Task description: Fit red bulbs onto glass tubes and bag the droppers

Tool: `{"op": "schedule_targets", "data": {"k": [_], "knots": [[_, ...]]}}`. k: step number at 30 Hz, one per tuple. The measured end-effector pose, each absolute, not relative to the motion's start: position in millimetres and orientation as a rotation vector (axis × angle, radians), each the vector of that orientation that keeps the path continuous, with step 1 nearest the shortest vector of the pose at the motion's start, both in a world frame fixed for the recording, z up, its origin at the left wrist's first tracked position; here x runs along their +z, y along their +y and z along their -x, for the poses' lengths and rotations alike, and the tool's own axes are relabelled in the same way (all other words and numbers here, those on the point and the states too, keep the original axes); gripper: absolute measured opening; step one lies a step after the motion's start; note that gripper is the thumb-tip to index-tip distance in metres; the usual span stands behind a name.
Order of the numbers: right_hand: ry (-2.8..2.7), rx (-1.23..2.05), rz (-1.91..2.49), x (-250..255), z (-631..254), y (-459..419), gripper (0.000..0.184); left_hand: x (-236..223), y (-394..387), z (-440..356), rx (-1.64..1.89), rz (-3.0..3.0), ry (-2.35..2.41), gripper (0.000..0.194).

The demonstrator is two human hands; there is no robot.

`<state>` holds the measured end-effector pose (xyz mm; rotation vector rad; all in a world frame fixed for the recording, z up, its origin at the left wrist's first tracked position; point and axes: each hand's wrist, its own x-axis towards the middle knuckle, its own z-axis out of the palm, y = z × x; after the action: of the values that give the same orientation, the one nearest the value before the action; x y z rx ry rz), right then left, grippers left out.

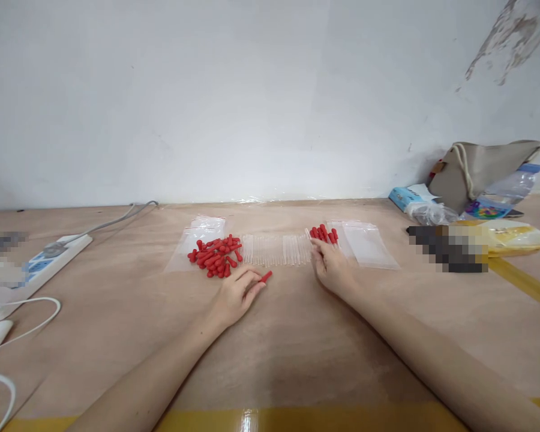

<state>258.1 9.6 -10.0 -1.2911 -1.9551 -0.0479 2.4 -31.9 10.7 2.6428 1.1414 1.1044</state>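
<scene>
My left hand (238, 295) pinches a red rubber dropper bulb (266, 276) between thumb and fingers, its narrow end pointing up and right. Just behind that hand is a loose pile of red rubber bulbs (213, 257). A row of clear glass dropper tubes (270, 249) lies side by side in the middle of the table. At the row's right end, my right hand (327, 264) has its fingertips closed on a thin glass tube (308, 234). Beyond those fingers lie several droppers with red bulbs (324, 233), their lower parts partly hidden by the hand.
Clear plastic bags (369, 245) lie to the right, and more bags (204, 224) lie under the bulb pile. A power strip (49, 264) with cables is at the left. On the right are a grey bag (495, 168), a blue packet (405, 198) and a yellow-white package (515, 237).
</scene>
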Motion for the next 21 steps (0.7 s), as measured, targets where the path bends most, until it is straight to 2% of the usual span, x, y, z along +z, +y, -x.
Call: {"op": "schedule_targets", "data": {"k": [3, 6, 8, 21], "knots": [[-2.035, 0.001, 1.153, -9.9, -251.9, -5.8, 0.022, 4.5, -33.3, -9.2, 0.939, -2.541, 1.113, 0.013], [-2.104, 0.031, 1.089, -9.6, -246.7, -20.4, 0.017, 1.8, -31.5, -14.7, 0.954, -2.514, 1.159, 0.021], [-2.106, 0.033, 1.081, -9.5, -244.3, -26.7, 0.014, 1.5, -30.1, -18.3, 0.968, -2.495, 1.168, 0.018], [-2.220, 0.060, 0.975, -8.6, -240.4, -32.8, 0.014, 1.1, -32.5, -24.4, 0.940, -2.123, 1.183, 0.021]]}}
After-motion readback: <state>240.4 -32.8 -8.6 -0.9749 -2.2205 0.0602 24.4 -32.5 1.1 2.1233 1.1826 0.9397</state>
